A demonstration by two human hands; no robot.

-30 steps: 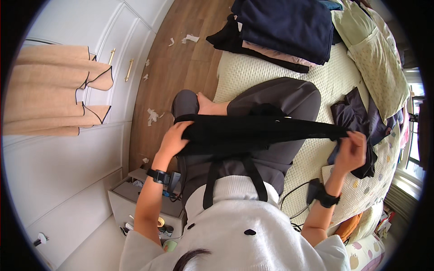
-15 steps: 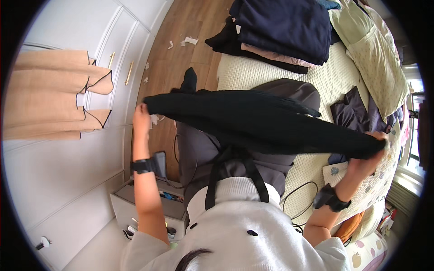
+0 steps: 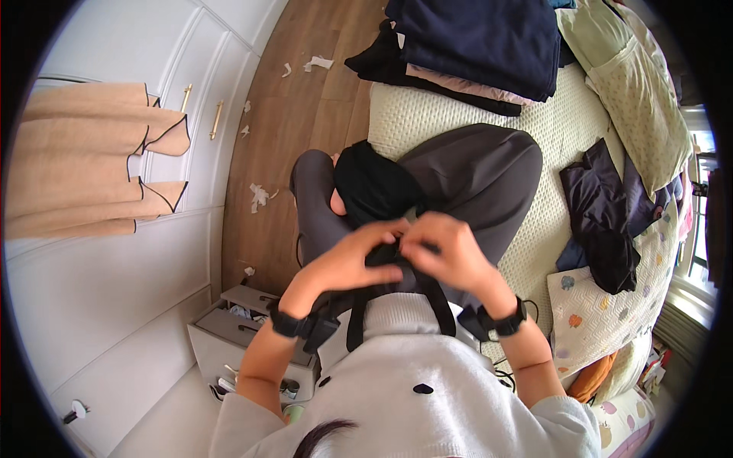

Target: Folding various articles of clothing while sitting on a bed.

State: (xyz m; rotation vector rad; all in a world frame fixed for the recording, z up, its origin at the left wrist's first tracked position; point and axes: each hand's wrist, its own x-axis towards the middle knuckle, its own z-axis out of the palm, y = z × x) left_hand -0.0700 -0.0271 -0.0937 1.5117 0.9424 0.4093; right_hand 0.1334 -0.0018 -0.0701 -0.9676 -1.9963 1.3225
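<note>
On my lap the black garment point(image 3: 374, 182) lies bunched between my crossed legs, and its exact kind is not plain. My left hand point(image 3: 363, 256) curls its thumb and fingers about the near end of the cloth, close to my waist. Right beside it, my right hand point(image 3: 449, 248) pinches the same end with its fingertips, slightly blurred. The two hands nearly touch, and they hide most of the part they hold.
A folded pile of dark clothes point(image 3: 477, 49) sits on the cream bedspread point(image 3: 565, 114). Crumpled dark clothing point(image 3: 603, 217) lies at the right. White scraps point(image 3: 261, 197) litter the wooden floor point(image 3: 298, 130). A grey drawer unit point(image 3: 221, 343) and a hanging tan garment point(image 3: 84, 160) are at the left.
The black garment was stretched wide between my two hands. Now it rests gathered on my lap, and both hands have come inward to meet at its near end.
</note>
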